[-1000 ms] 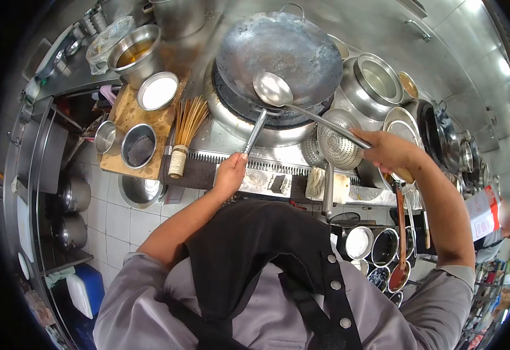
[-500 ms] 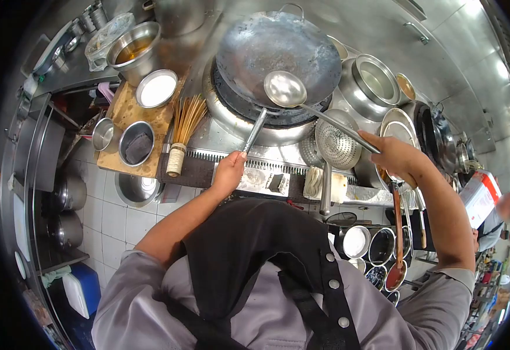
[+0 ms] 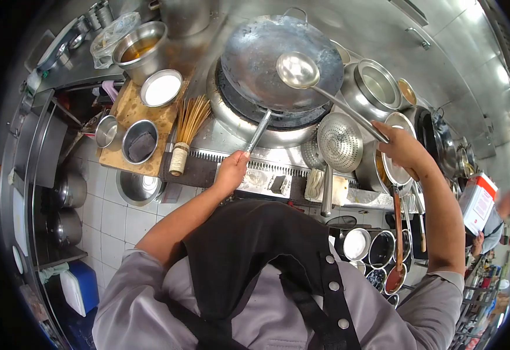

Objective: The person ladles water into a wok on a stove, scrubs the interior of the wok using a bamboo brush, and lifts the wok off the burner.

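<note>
My left hand [image 3: 231, 173] is closed round the metal handle of a large wok [image 3: 255, 64], which tilts over the round burner [image 3: 225, 116]. A ladle [image 3: 297, 70] hangs above the wok's right side, its bowl apart from the wok as far as I can see. Its long handle runs down to my right hand [image 3: 404, 150], whose fingers are wrapped round it. Below the ladle handle lies a perforated strainer [image 3: 340, 143]. The bamboo brush [image 3: 180, 157] stands left of the wok handle.
A wooden board [image 3: 131, 119] at the left holds a bowl of white contents [image 3: 161, 88] and metal bowls. Stacked pots [image 3: 377, 84] stand right of the wok. Seasoning containers [image 3: 381, 249] are at the lower right. Another person [image 3: 491, 224] holds a white and red box [image 3: 478, 203].
The ladle and my right hand have moved up and to the right. My left hand keeps its hold on the wok handle. The other person and the box have come further into view.
</note>
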{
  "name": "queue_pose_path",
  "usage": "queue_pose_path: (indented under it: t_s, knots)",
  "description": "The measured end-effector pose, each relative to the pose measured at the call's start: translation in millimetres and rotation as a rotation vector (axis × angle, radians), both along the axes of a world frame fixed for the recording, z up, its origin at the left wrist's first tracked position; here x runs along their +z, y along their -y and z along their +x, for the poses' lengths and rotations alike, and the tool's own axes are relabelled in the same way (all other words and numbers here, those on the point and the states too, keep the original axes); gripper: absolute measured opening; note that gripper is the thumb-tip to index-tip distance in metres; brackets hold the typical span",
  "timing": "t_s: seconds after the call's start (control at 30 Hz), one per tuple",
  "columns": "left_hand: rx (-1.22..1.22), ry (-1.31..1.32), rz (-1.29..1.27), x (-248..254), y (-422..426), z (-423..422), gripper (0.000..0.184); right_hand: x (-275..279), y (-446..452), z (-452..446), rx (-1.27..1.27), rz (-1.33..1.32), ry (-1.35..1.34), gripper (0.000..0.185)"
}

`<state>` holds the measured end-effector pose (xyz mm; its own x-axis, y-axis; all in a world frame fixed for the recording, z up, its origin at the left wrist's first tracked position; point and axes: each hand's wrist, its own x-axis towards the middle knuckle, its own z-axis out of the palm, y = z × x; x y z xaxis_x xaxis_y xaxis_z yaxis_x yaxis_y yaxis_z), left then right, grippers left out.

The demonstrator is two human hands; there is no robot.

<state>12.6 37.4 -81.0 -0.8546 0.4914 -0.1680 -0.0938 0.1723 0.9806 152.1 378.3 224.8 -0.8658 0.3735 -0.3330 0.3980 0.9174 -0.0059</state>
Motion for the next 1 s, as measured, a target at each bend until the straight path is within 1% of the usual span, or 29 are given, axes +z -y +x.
queue_pose_path:
  t_s: [0.03,0.1,0.13,0.2,0.27,0.33,0.37,0.4,0.47,0.5,0.53,0.6,0.63,0.73,0.83,0.87,0.93,1.0]
  knots:
    - [0.002,0.0,0.0,0.3,-0.1,-0.2,0.031,-1.2,-1.1,-0.5,0.002,0.0,0.0,0.067]
    - [0.0,0.042,0.002,-1.6,-0.3,-0.1,0.03,-4.9,-3.4,0.8,-0.046,-0.131,-0.092,0.066]
    - [0.0,0.041,0.001,-3.0,-0.5,0.0,0.03,-10.7,-6.2,2.6,-0.046,-0.132,-0.092,0.066]
    - [0.001,0.029,0.004,-3.1,-0.9,-0.7,0.03,-19.2,-4.3,5.1,0.078,-0.068,0.026,0.066]
    - [0.002,0.045,0.006,-1.3,-1.5,0.4,0.031,-3.6,2.5,0.3,0.038,-0.087,0.06,0.067]
    - [0.011,0.064,0.009,-0.4,-2.0,-0.4,0.032,5.7,-0.2,-10.6,0.013,-0.205,0.046,0.068]
    - [0.011,0.052,0.001,-0.6,-2.0,-0.6,0.034,3.2,1.5,-9.9,-0.032,-0.261,-0.013,0.065]
    - [0.011,0.041,-0.006,-0.9,-1.7,0.2,0.036,1.3,6.2,-11.0,-0.025,-0.263,-0.009,0.065]
    - [0.009,0.054,0.006,0.1,-1.7,0.1,0.036,-1.5,21.4,-17.3,-0.202,-0.456,-0.063,0.062]
    - [0.007,0.046,-0.009,2.2,-1.6,0.7,0.036,-1.6,30.2,-20.7,-0.23,-0.511,-0.062,0.059]
    - [0.004,0.039,-0.024,1.7,-1.7,1.4,0.036,-8.3,35.3,-22.0,-0.229,-0.51,-0.061,0.059]
    - [0.013,0.013,-0.024,-6.8,-3.6,1.2,0.035,-26.2,42.8,-24.3,-0.198,-0.576,0.09,0.058]
    - [0.023,-0.015,-0.022,-12.0,-5.2,-0.2,0.035,-27.2,48.4,-27.5,-0.174,-0.561,0.128,0.057]
    - [0.022,-0.019,-0.024,-17.1,-5.0,-2.0,0.035,-29.2,44.6,-37.8,-0.229,-0.605,0.047,0.057]
    - [0.006,-0.029,0.019,-12.8,-2.6,-0.2,0.032,-46.1,58.4,-35.4,-0.215,-0.666,-0.001,0.057]
    - [0.009,-0.031,0.018,-10.6,-2.3,0.6,0.032,-49.5,57.6,-36.6,-0.212,-0.666,-0.002,0.057]
    - [0.0,-0.037,0.005,-8.8,-2.1,0.3,0.031,-51.6,54.5,-39.4,-0.144,-0.651,0.09,0.06]
    - [0.0,-0.022,0.012,-6.9,-1.1,-0.7,0.031,-48.2,49.9,-42.6,-0.121,-0.67,0.09,0.062]
